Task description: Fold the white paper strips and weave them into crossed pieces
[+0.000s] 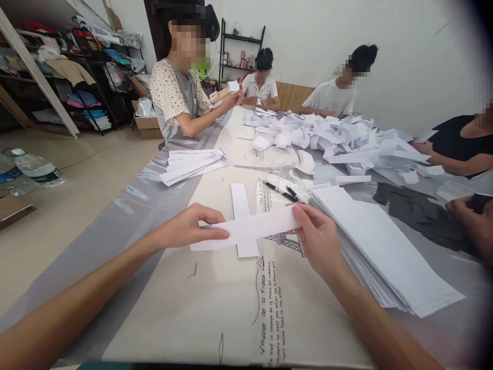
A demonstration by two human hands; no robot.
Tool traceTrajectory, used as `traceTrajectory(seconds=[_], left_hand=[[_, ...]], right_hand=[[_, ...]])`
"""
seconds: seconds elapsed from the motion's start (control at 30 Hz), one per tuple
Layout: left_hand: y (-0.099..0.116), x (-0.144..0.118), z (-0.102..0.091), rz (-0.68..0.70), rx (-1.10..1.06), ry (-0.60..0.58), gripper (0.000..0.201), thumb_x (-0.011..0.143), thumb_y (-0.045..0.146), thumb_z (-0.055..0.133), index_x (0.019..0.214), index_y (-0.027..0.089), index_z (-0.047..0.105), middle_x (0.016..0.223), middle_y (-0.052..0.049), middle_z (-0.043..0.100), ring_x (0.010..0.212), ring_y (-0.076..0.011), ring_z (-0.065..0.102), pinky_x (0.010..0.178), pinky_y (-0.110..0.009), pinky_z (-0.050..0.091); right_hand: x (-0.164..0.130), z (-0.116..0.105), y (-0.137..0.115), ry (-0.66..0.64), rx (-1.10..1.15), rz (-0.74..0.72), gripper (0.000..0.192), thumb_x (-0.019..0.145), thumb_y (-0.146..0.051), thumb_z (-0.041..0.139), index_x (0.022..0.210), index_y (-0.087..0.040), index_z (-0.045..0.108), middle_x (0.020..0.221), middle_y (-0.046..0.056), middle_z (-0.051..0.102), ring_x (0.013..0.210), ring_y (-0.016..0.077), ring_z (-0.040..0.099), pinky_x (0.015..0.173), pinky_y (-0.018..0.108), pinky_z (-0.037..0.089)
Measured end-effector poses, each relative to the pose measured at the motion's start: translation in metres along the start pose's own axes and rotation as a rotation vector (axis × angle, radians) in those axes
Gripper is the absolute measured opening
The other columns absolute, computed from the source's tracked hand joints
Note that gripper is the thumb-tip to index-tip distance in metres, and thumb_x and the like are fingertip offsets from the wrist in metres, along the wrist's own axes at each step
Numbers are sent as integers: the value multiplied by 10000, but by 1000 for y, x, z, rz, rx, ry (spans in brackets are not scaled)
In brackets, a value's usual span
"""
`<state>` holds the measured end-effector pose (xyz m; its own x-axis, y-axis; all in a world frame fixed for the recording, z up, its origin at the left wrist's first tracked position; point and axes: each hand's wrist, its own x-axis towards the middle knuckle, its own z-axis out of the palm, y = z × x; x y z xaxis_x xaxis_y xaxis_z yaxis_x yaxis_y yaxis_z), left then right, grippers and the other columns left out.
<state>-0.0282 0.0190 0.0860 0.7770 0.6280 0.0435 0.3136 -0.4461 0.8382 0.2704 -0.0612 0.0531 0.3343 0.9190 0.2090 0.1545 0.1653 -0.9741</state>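
A long white paper strip [262, 222] is stretched sideways between my two hands. Its left part is pinched between thumb and fingers of my left hand [192, 226]. My right hand [314, 231] grips the other end, thumb on top. Beneath it, a second white paper strip [241, 198] lies lengthwise on the table, so the two cross. To the right of my right hand rests a thick stack of white paper strips [385, 246]. Black pens [283, 191] lie just beyond the held strip.
A fanned bundle of strips [192, 163] sits at the table's left edge. Folded white paper pieces [327, 136] form a big heap farther back. Dark flat pieces [419, 210] lie at right, near another person's hand [472, 221]. Several people sit around the printed tablecloth [185, 308].
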Motion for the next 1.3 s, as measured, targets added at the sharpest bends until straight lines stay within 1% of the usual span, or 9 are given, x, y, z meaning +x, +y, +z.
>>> traceTrajectory(seconds=[0.1,0.27,0.43,0.6,0.73,0.9,1.07,1.17,1.3], left_hand=[[-4,0,1,-98,-97,-114,346,894,498,708,830,158,725,726,-2,647,645,-125,549,546,-213,375],[-15,0,-11,-188,-212,-231,338,865,491,733,810,158,728,743,-16,673,652,-140,580,565,-225,400],[-29,3,-20,-213,-253,-34,377,873,534,715,783,170,761,801,-60,752,795,-207,680,745,-285,509],[-37,5,-16,-217,-333,204,392,847,557,744,864,166,766,962,-84,780,863,-234,713,738,-298,537],[-41,6,-11,-205,-372,322,375,859,545,750,918,175,763,996,-66,779,925,-225,705,792,-295,529],[-43,8,-10,-169,-311,389,440,878,565,718,693,168,681,874,-38,755,859,-180,674,759,-262,477],[-41,7,-10,-203,-232,387,496,878,564,716,626,169,552,603,27,634,483,-74,455,552,-231,345],[-43,8,-10,-193,-269,348,484,912,557,679,650,166,569,613,32,610,456,-59,418,534,-229,325],[-48,9,-11,-171,-359,282,393,930,528,667,765,172,641,718,9,643,530,-77,475,565,-223,374]], right_hand=[[0,0,-2,-59,-58,42,314,887,-501,724,901,-189,756,764,30,666,609,145,550,510,267,470],[4,-2,1,9,-109,17,342,903,-538,691,888,-197,711,699,-3,611,490,104,451,422,242,355],[12,-7,8,74,-93,-7,337,908,-550,686,889,-214,670,637,-37,532,465,93,404,403,232,308],[12,-6,8,45,-69,62,411,937,-607,629,798,-228,553,587,-59,435,484,94,380,424,214,312],[9,-2,9,65,-30,68,519,941,-642,598,700,-228,399,617,-71,288,503,89,286,438,212,320],[7,2,13,141,24,72,510,929,-667,590,731,-233,409,712,-48,320,589,106,324,510,211,412],[6,3,9,126,9,65,583,958,-656,557,661,-233,288,629,-65,225,520,99,248,442,228,294],[6,2,8,111,-29,70,602,983,-644,524,628,-233,264,563,-63,249,486,99,277,438,249,261],[9,-1,10,113,-52,67,606,991,-647,504,600,-232,297,507,-54,322,470,107,345,451,257,293]])
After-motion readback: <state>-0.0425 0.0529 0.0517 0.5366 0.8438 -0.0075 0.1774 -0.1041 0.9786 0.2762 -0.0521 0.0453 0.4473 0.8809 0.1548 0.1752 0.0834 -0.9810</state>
